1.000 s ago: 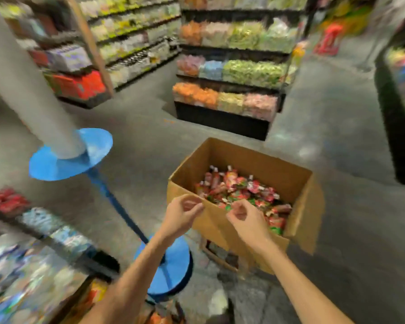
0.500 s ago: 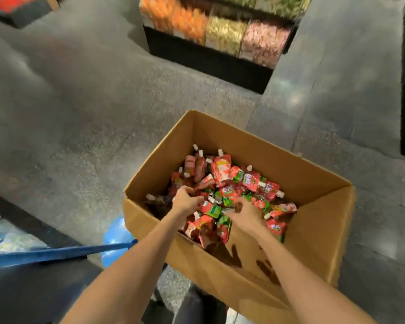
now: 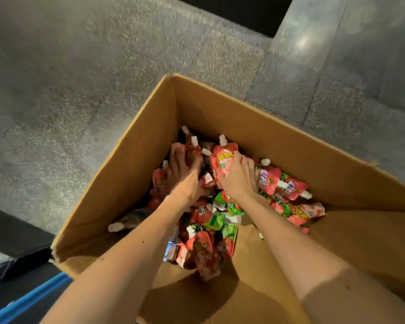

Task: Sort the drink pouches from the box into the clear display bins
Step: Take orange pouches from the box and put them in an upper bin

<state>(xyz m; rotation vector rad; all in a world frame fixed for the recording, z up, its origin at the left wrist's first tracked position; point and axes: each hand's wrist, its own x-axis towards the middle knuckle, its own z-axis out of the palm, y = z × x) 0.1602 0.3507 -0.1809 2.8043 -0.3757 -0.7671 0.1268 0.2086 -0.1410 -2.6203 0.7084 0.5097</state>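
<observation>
— What's changing with the hands?
— Both are reaching deeper into the box than half a second ago. The left hand [image 3: 185, 176] is curling round a red pouch [image 3: 192, 152]; the right hand [image 3: 237, 177] is gripping a yellow-labelled pouch [image 3: 225, 157].
— And the others?
— The pile of pouches [image 3: 204, 244] is lying beneath both wrists, inside the cardboard box [image 3: 243, 118] on the grey floor [image 3: 80, 90].

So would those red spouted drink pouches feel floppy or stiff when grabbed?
Probably floppy: the red spouted drink pouches lie slumped and crumpled in the cardboard box. Likely slippery, since the film looks glossy. Unlikely to roll: they look flat.
</observation>
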